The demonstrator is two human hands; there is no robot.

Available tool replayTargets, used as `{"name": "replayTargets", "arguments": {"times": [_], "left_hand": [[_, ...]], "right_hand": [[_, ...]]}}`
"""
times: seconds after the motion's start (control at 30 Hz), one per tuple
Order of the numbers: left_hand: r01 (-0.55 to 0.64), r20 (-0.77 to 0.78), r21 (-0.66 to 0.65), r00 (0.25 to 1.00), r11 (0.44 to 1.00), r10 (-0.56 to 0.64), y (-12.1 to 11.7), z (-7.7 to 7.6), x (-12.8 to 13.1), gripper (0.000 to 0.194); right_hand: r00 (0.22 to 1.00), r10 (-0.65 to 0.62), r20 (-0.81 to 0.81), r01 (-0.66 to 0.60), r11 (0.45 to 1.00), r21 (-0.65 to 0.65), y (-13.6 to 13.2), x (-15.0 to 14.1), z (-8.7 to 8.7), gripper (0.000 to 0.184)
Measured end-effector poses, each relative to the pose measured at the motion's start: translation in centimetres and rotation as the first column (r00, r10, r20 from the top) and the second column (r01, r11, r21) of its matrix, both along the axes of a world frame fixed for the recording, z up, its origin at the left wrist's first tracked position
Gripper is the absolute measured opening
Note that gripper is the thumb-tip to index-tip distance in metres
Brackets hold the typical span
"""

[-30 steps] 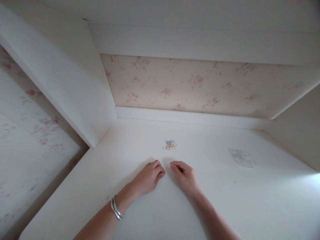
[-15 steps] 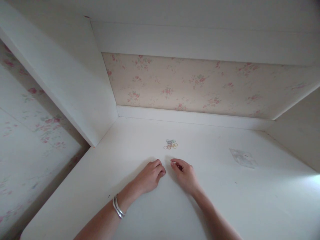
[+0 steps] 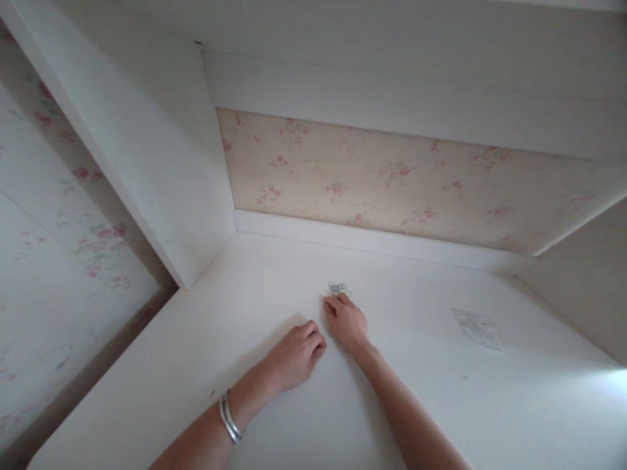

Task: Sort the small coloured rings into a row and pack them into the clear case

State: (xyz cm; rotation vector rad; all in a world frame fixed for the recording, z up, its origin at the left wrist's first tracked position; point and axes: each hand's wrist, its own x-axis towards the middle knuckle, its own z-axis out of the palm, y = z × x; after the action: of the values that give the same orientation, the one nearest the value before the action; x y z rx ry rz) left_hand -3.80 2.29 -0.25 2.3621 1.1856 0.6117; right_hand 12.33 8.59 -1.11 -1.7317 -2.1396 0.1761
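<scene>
A small pile of thin coloured rings point(image 3: 337, 286), which look like little rubber bands, lies on the white desktop point(image 3: 264, 281). My right hand point(image 3: 347, 324) is at the near edge of that pile, its fingertips pressed together and covering some of the rings. Whether a ring sits between those fingertips is hidden. Nearer to me and a little to the left, my left hand point(image 3: 295, 354) rests on the desktop with curled, closed fingers. What it holds, if anything, I cannot see. Two silver bangles point(image 3: 228, 416) circle the left wrist.
To the right lies a clear plastic bag point(image 3: 477, 328), flat on the surface. A white upright panel point(image 3: 161, 176) bounds the desktop on the left, and a low white ledge point(image 3: 382, 243) runs along the back below floral wallpaper point(image 3: 372, 176). A small dark mark point(image 3: 212, 393) shows near the left forearm.
My right hand has moved forward from beside the left hand to the ring pile, and now covers its near part. My left hand stays nearly in place. The view has tilted slightly.
</scene>
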Motion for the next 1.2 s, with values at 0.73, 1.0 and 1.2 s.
{"name": "replayTargets", "arguments": {"times": [0.73,1.0,1.2], "left_hand": [[-0.123,0.430,-0.420,0.845,0.899,0.317,2.3,0.2,-1.1,0.033],[-0.122,0.428,-0.441,0.843,0.889,0.327,2.3,0.3,-1.1,0.034],[-0.130,0.425,-0.441,0.842,0.888,0.334,2.3,0.3,-1.0,0.037]], "right_hand": [[0.870,0.195,-0.453,-0.168,0.981,0.098,-7.6,1.5,-0.3,0.025],[0.910,0.280,-0.307,-0.260,0.960,0.107,-7.7,1.3,-0.5,0.026],[0.927,0.301,-0.225,-0.283,0.953,0.109,-7.8,1.2,-0.4,0.025]]}}
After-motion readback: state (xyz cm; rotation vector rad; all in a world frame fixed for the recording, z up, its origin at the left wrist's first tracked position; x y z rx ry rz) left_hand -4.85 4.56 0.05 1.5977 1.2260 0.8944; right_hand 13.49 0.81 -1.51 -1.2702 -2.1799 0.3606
